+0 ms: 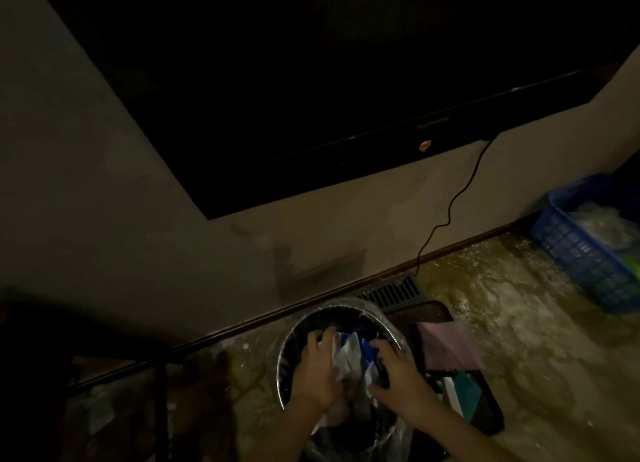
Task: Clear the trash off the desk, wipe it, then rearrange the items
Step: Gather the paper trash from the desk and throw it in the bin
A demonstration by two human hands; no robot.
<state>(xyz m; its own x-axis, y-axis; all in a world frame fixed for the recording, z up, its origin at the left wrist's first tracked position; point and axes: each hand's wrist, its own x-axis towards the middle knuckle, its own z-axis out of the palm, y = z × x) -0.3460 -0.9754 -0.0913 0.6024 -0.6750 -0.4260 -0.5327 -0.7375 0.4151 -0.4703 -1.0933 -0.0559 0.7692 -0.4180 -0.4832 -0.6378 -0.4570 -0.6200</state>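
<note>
A round trash bin (289, 337) lined with a clear plastic bag stands on the floor by the wall, bottom centre. Over its mouth both my hands hold a bundle of crumpled white paper and blue wrappers (351, 356). My left hand (317, 368) grips the left side of the bundle with curled fingers. My right hand (393, 375) grips its right side, fingers curled over a blue piece. The scene is dim and the bin's inside is mostly dark.
A large dark TV (311, 80) hangs on the wall above, its cable (446, 219) trailing to the floor. A blue plastic basket (581, 253) sits at right. Right of the bin lie a vented device (391, 292), a pink item (446, 347) and dark flat objects. Dark furniture stands at left.
</note>
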